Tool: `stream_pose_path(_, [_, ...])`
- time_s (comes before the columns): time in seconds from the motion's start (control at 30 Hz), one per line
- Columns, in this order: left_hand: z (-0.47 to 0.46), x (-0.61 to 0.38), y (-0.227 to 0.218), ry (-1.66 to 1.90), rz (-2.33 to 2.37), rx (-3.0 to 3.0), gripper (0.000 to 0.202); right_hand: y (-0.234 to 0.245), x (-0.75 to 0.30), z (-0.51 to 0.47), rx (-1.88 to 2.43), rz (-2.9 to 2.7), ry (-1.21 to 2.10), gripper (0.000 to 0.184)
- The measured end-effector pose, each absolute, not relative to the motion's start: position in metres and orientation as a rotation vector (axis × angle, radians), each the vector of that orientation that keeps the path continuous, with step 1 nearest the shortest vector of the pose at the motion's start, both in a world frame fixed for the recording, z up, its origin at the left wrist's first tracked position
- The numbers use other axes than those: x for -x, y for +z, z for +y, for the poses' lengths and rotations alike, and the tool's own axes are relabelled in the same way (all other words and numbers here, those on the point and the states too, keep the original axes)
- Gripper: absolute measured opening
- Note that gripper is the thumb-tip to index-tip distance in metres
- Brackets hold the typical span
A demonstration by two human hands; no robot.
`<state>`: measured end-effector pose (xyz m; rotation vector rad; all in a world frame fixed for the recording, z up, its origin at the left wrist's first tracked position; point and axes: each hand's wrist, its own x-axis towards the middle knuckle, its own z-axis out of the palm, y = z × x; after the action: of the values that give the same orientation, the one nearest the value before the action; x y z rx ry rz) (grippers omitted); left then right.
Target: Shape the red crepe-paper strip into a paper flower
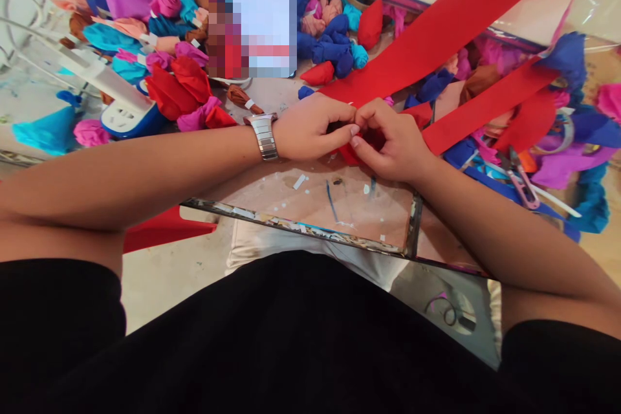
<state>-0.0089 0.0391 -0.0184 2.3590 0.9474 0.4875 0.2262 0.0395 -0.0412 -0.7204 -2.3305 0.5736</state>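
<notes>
My left hand (310, 128) wears a steel watch (264, 136) on its wrist. Its thumb and fingertips are pinched together against those of my right hand (398, 142), whose fingers are bent into a ring. Both hold the near end of a wide red strip (412, 39) of paper-like or cloth-like material. The strip runs from behind my hands to the upper right. Red folds show below and between the fingers, but the exact pinch point is mostly hidden. A narrower red strip (485, 103) lies to the right of my right hand.
Rolled red flowers (177, 87), blue rolls (332, 45) and other coloured pieces crowd the table (310, 200). A white and blue power strip (130, 110) lies left. Scissors (522, 181) lie right, beside a tape ring (565, 132). A pixelated screen (262, 6) stands at the back.
</notes>
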Motion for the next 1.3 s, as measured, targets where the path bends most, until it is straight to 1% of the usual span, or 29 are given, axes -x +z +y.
stream_pose_path(0.23, [0.042,0.010,-0.026,0.639,0.846,-2.284,0.035,-0.042,-0.227,0.040,0.737,-2.346,0.547,0.029])
stream_pose_path(0.5, [0.043,0.008,-0.027,0.831,0.810,-2.116,0.050,-0.039,-0.227,0.034,0.870,-2.162,0.441,0.036])
stream_pose_path(0.67, [0.047,0.006,-0.034,0.985,0.742,-2.048,0.058,-0.034,-0.227,0.031,0.908,-2.129,0.394,0.035])
stream_pose_path(0.8, [0.047,0.004,-0.038,1.057,0.715,-1.990,0.058,-0.033,-0.228,0.030,0.917,-2.136,0.432,0.033])
stream_pose_path(1.0, [0.049,0.003,-0.040,1.072,0.693,-1.982,0.057,-0.034,-0.229,0.031,0.888,-2.154,0.447,0.036])
stream_pose_path(1.23, [0.044,0.006,-0.030,0.923,0.753,-2.016,0.058,-0.030,-0.228,0.027,0.929,-2.181,0.399,0.035])
stream_pose_path(1.3, [0.041,0.006,-0.027,0.883,0.773,-2.021,0.058,-0.031,-0.228,0.027,0.924,-2.152,0.385,0.030])
